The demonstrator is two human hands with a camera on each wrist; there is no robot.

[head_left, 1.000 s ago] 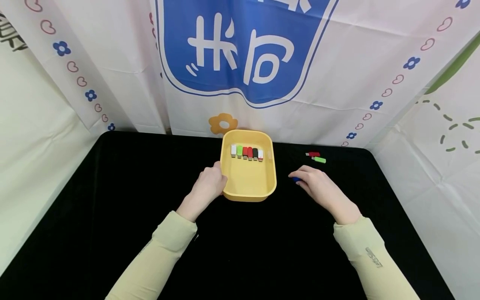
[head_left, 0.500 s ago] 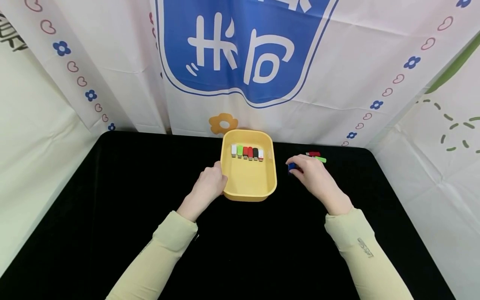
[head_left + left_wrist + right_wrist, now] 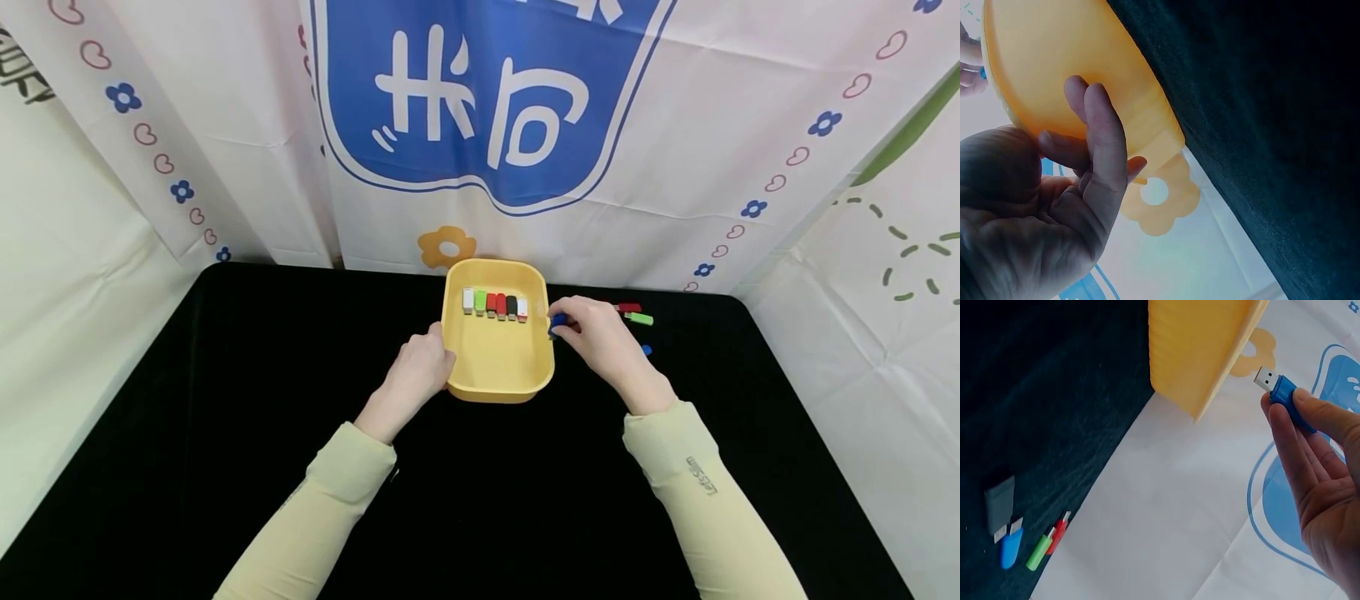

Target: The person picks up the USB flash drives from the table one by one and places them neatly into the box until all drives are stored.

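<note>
My left hand (image 3: 420, 362) grips the left rim of a yellow plastic tray (image 3: 498, 362); in the left wrist view its fingers lie along the outer wall (image 3: 1141, 119). Inside the tray, towards the back, several USB flash drives stand in a row: white (image 3: 468, 301), green (image 3: 481, 302), two red (image 3: 501, 307), black (image 3: 512, 307) and another white (image 3: 522, 310). Between thumb and fingertips my right hand (image 3: 600, 333) pinches a blue USB flash drive (image 3: 1291, 403) at the tray's right rim. Its bare metal plug shows in the right wrist view.
Right of the tray, a red drive (image 3: 628, 307) and a green drive (image 3: 639, 318) lie on the black tablecloth (image 3: 480, 492). Near them are a blue drive (image 3: 1011, 548) and a black drive (image 3: 999, 505). A printed white curtain (image 3: 637, 233) hangs behind.
My right hand has lifted the blue flash drive and carried it left and back to the tray's right rim, uncovering another blue drive behind it. The left hand stays on the tray.
</note>
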